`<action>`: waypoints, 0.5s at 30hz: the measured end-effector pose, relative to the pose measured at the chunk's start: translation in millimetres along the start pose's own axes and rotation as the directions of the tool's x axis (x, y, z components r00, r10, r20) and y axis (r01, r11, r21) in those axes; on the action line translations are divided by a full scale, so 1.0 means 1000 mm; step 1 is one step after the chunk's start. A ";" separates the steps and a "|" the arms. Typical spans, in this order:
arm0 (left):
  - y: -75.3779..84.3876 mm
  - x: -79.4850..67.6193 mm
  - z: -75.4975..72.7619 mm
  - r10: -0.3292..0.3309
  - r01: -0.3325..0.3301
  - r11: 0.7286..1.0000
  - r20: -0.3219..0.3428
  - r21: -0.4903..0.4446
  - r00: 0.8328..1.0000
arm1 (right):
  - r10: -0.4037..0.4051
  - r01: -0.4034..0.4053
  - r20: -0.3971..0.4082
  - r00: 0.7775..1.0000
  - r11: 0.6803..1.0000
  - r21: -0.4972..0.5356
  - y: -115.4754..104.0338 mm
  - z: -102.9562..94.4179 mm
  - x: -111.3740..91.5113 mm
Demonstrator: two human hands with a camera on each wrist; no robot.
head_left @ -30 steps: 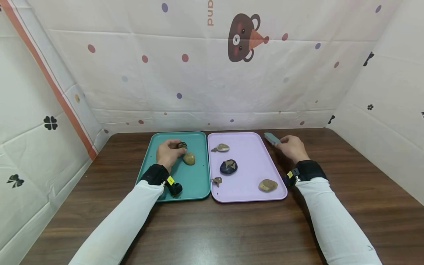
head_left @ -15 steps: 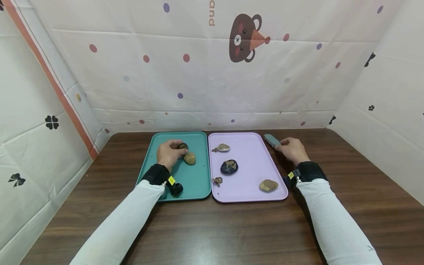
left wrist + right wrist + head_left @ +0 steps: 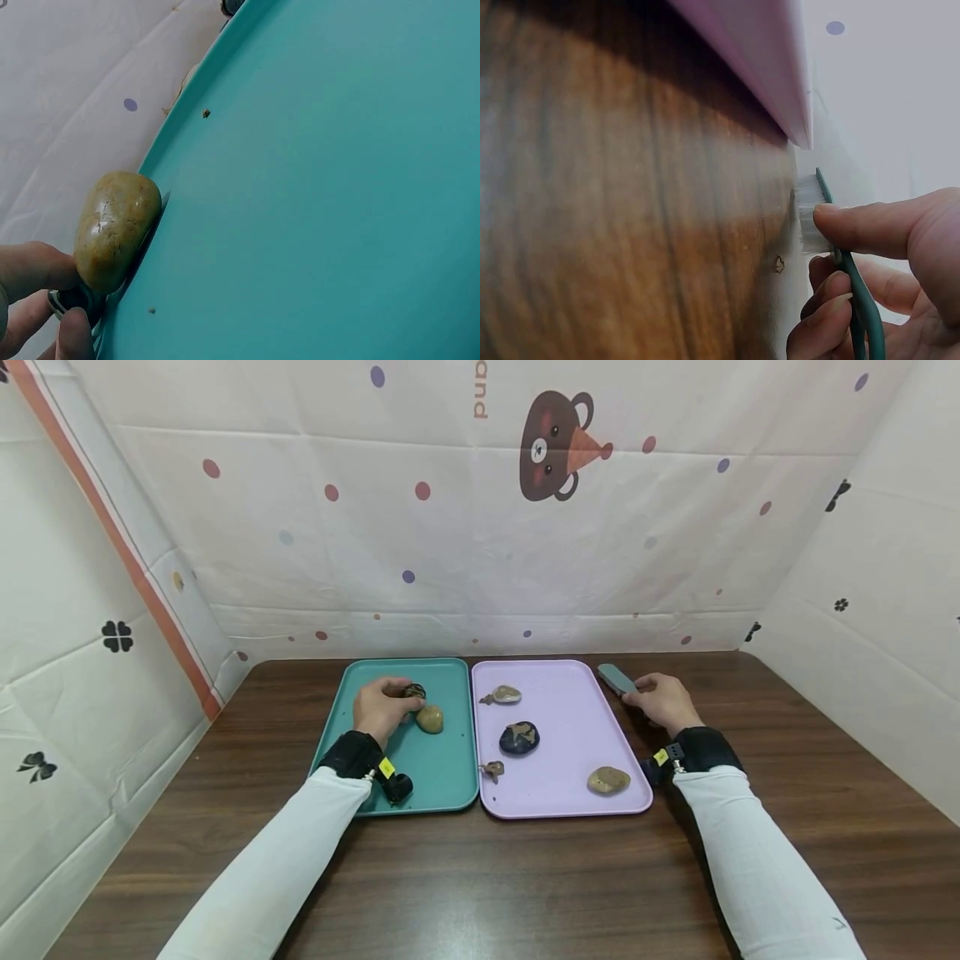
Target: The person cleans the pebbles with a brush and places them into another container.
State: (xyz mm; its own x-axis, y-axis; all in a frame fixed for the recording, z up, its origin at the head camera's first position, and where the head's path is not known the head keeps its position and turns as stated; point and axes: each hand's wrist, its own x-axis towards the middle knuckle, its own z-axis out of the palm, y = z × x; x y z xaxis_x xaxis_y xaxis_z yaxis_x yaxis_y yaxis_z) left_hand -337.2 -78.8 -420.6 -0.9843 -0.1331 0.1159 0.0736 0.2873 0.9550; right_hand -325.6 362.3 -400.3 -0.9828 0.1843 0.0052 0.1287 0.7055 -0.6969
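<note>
"Near side first?"
"A tan stone (image 3: 608, 779), on the lilac tray (image 3: 566, 727)."
"Then?"
"A yellowish stone (image 3: 430, 719) in the teal tray (image 3: 442, 777); just past it, the left hand (image 3: 381, 708) pinches a dark striped stone (image 3: 415, 691)."
"And the right hand (image 3: 663, 700)?"
"Gripping a green brush (image 3: 617, 678) beside the lilac tray."
"Farthest?"
"A printed sheet (image 3: 360, 543)."

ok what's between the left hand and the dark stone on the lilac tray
The head view shows the yellow-brown stone, just past the left hand, then the adjoining rims of the green tray and lilac tray before the dark stone.
</note>
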 end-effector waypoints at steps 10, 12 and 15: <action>0.000 0.001 0.000 -0.001 0.001 1.000 0.014 -0.011 1.000 | 0.004 -0.004 0.015 1.000 1.000 -0.004 0.004 -0.001 0.001; -0.001 0.001 -0.001 0.002 -0.002 1.000 0.011 -0.014 1.000 | 0.003 -0.003 0.020 1.000 1.000 -0.001 0.004 0.000 0.001; -0.001 0.001 -0.001 0.005 -0.005 1.000 0.003 -0.011 1.000 | -0.001 0.001 0.022 1.000 1.000 0.001 0.005 0.001 0.002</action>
State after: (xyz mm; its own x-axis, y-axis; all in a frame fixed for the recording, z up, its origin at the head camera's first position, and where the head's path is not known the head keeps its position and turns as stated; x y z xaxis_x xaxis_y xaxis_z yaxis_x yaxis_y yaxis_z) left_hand -338.4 -79.6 -420.8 -0.9844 -0.1291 0.1199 0.0803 0.2775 0.9574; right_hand -327.4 365.6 -404.0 -0.9857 0.1684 -0.0095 0.1272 0.7052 -0.6975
